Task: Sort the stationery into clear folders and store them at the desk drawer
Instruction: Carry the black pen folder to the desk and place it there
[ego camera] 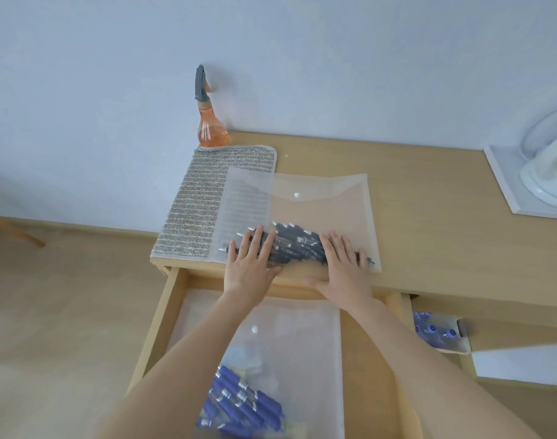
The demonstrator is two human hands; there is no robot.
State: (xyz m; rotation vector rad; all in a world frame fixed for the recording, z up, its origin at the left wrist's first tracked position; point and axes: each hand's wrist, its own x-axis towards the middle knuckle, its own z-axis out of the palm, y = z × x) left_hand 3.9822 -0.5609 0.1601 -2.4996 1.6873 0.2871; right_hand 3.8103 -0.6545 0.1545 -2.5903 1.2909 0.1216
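Note:
A clear snap-button folder (321, 204) lies on the wooden desk (429, 217), partly over a grey woven mat. Several black pens (296, 242) are bunched inside it near its front edge. My left hand (250, 264) and my right hand (343, 264) both rest flat on the folder over the pens, fingers spread. Below, the desk drawer (163, 312) is pulled out. It holds a second clear folder (289, 337) with several blue pens (245, 403) inside.
A grey woven mat (201, 204) covers the desk's left end, with an orange spray bottle (212, 122) behind it by the wall. A white tray with a clear dome (543, 172) sits at the right. A box of blue-capped items (438, 331) shows under the desk right.

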